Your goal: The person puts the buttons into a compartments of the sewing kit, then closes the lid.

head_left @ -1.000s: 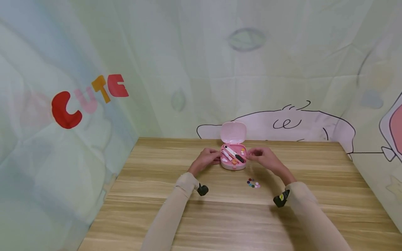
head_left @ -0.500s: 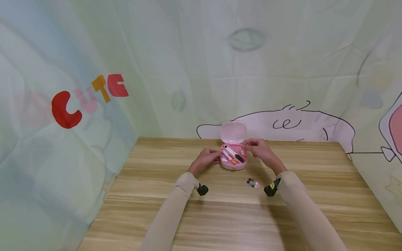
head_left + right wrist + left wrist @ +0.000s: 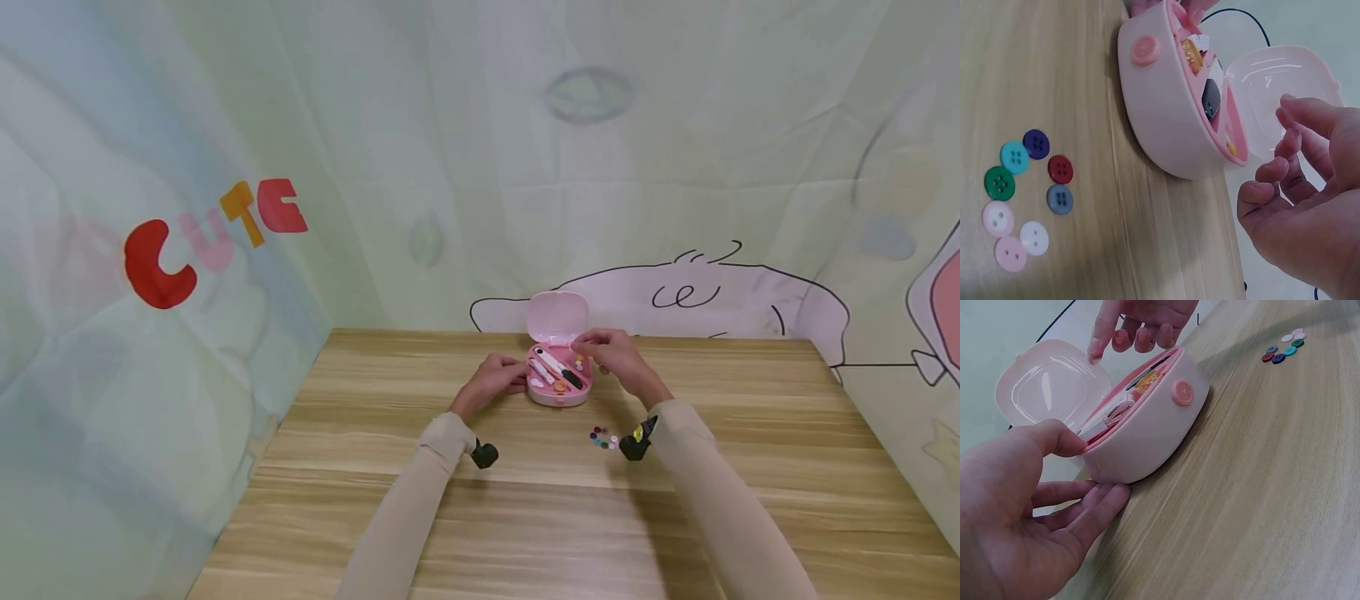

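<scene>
The pink sewing box (image 3: 558, 398) stands on the table, its lid (image 3: 1279, 81) tipped up at the back. Inside lie a long white thing with a black end (image 3: 572, 379), a small white-and-pink piece (image 3: 542, 372) and a round orange piece (image 3: 560, 387). My left hand (image 3: 1029, 506) grips the box's left side, thumb at the rim and fingers low against the wall. My right hand (image 3: 1310, 175) hovers at the back right corner near the lid, thumb and index fingertips close together, other fingers loosely curled. I cannot tell whether anything tiny sits between those tips.
Several loose buttons (image 3: 999, 182) in mixed colours lie on the wooden table (image 3: 480, 533) in front of the box, to its right. A printed cloth backdrop (image 3: 420, 167) rises behind the table and along its left side.
My right hand has moved from the box's right side to the left and back, up to the lid's hinge side. The left hand and the box have stayed put.
</scene>
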### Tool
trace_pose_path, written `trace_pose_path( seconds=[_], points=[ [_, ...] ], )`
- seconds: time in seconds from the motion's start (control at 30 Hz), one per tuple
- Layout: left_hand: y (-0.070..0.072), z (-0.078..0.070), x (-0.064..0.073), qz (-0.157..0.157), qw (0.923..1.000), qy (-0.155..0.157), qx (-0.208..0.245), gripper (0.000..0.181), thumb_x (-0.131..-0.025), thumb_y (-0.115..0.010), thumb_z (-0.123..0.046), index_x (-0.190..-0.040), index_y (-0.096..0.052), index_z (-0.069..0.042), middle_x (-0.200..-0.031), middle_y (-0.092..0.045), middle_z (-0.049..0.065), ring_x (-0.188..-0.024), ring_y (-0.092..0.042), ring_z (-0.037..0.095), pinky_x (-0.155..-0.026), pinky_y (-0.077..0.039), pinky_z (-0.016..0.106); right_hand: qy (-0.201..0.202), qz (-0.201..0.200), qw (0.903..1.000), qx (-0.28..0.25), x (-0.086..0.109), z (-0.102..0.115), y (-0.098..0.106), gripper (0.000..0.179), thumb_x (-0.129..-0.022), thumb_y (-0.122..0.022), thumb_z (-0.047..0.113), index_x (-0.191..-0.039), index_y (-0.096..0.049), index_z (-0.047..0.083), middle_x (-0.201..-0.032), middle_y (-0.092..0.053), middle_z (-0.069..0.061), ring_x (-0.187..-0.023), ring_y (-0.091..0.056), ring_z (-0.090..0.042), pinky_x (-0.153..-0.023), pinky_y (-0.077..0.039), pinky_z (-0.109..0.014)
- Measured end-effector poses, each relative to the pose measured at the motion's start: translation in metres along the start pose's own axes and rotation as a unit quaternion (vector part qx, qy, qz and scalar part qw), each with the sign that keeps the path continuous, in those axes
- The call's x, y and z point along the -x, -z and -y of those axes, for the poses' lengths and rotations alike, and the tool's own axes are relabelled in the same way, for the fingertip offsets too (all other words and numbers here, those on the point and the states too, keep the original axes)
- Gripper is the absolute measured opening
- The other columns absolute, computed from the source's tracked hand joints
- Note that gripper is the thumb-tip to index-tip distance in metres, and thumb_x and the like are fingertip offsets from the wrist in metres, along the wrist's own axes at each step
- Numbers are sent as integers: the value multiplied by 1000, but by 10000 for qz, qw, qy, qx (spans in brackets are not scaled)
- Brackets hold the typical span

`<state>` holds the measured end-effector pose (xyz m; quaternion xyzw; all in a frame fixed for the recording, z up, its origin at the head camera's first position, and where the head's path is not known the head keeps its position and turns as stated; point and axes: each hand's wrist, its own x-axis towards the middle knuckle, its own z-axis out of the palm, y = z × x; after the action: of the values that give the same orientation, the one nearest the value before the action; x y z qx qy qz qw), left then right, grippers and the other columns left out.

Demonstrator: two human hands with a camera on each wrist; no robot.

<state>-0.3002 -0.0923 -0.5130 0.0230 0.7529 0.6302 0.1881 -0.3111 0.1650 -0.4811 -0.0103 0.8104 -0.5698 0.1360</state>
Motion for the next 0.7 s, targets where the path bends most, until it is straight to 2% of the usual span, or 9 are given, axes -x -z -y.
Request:
trace_pose_path(
  seconds=[0.3, 0.57, 0.7],
  points=[
    [1, -1, 0, 21, 10000, 4, 24, 34, -104, -62, -15, -125, -66, 11, -114, -70, 19, -93, -68, 18, -91, -61, 34, -17, -4, 10000, -76, 2, -6, 4, 41, -103, -67, 32, -137, -64, 9, -108, -51, -13, -95, -47, -33, -77, -46, -39],
    [1, 0, -1, 49, 10000, -3, -48, 35, -105, -62, -16, -126, -66, 11, -115, -70, 18, -95, -69, 18, -92, -61, 35, 189, 184, 9995, 193, 9, -12, 12, 40, -103, -67, 32, -137, -65, 10, -111, -55, -19, -87, -49, -39, -73, -46, -37],
    [0, 0, -1, 57, 10000, -33, 18, 34, -104, -62, -15, -125, -66, 12, -113, -70, 18, -93, -69, 18, -92, -61, 35, 438, 236, 9979, 411, 13, -15, 17, 37, -102, -70, 31, -133, -68, 11, -107, -58, -15, -94, -49, -42, -68, -45, -34]
  ],
)
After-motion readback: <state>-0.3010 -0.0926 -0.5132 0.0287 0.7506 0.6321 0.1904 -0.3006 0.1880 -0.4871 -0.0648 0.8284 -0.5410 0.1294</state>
